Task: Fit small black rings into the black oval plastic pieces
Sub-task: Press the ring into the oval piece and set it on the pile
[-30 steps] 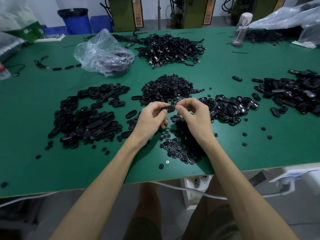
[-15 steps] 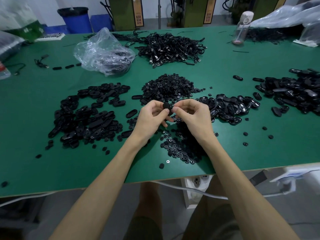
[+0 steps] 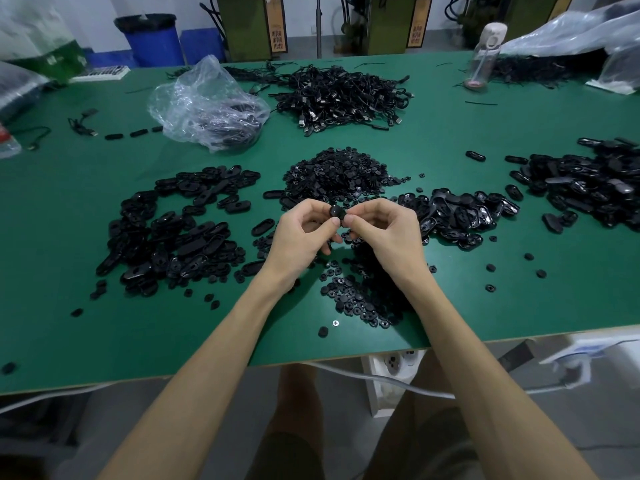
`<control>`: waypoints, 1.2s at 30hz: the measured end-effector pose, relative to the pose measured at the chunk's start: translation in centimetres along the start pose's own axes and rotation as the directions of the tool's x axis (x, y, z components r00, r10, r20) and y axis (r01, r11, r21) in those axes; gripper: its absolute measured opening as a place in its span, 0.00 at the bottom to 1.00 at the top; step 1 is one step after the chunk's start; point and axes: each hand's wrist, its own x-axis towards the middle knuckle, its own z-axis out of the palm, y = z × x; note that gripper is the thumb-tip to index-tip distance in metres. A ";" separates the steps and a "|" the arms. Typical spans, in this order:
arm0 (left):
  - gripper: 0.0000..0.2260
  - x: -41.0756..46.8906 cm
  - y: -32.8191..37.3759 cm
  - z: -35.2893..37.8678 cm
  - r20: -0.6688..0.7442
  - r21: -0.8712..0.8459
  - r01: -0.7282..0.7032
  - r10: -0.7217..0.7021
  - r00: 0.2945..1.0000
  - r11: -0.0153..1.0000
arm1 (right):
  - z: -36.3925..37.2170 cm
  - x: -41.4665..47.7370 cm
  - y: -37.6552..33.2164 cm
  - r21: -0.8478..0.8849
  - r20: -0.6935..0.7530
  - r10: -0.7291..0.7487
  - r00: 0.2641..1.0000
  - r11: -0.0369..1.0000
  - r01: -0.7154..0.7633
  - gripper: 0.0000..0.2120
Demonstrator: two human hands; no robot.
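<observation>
I pinch one black oval piece [image 3: 336,213] with my left hand [image 3: 301,233] and right hand [image 3: 384,233], and I think the far ring pile [image 3: 339,174] and left oval pile [image 3: 173,237] wait.

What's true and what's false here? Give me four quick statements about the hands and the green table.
Both the left hand and the right hand pinch one small black piece above the table. True.
The clear plastic bag lies right of the cable pile. False: it lies to its left.
A water bottle stands near the table's far right. True.
The blue bin stands on the table. False: it stands beyond the far edge.
</observation>
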 end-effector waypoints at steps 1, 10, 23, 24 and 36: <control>0.03 0.0 0.0 0.0 0.002 -0.009 0.001 -0.001 1.000 1.000 | 0.0 0.0 0.0 -0.004 0.000 0.001 1.000 1.000 -0.001 0.03; 0.03 0.2 -0.3 0.1 -0.004 -0.041 0.019 -0.019 1.000 0.999 | 0.1 -0.2 -0.4 -0.091 -0.013 -0.001 1.000 0.996 -0.001 0.02; 0.06 0.2 -0.5 0.2 0.016 0.002 0.031 -0.031 0.999 1.000 | 0.0 -0.2 -0.5 -0.168 -0.049 -0.051 0.997 0.985 0.042 0.02; 0.05 0.2 -0.4 0.2 0.019 0.001 0.030 -0.030 0.999 1.000 | 0.0 -0.2 -0.5 -0.176 -0.049 -0.059 0.997 0.983 0.050 0.02; 0.03 0.1 -0.2 -0.1 0.043 -0.004 0.042 -0.042 0.998 0.999 | -0.1 0.1 -0.1 -0.103 0.002 -0.041 0.999 0.994 0.041 0.09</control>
